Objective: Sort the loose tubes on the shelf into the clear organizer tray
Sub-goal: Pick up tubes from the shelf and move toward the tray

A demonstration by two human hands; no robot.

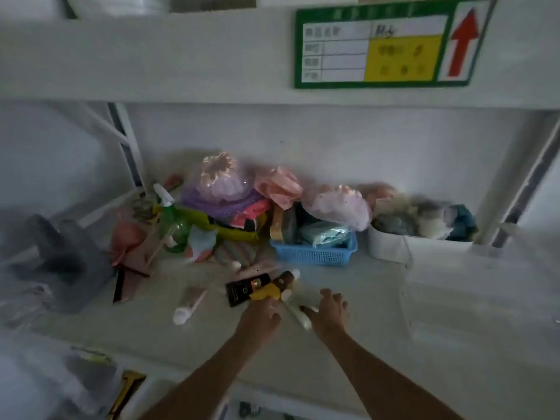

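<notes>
Several loose tubes lie in a blurred heap on the white shelf [348,353]. Among them are a black tube [241,291], a brown tube with a white cap [285,277] and a pale tube [190,303] lying apart to the left. My left hand [261,317] is closed on the end of a yellow tube [266,293]. My right hand [331,310] hovers with fingers spread beside a white tube [298,317] lying between my hands; whether it touches the tube I cannot tell. The clear organizer tray [407,298] stands at the right, its near wall just right of my right hand.
Along the back wall sit a blue basket [315,253], a white bin [391,247] of fabric items, bagged hair accessories [218,183] and a green spray bottle [172,225]. A grey object [60,256] and clear plastic fill the left. A labelled shelf beam [151,56] runs overhead.
</notes>
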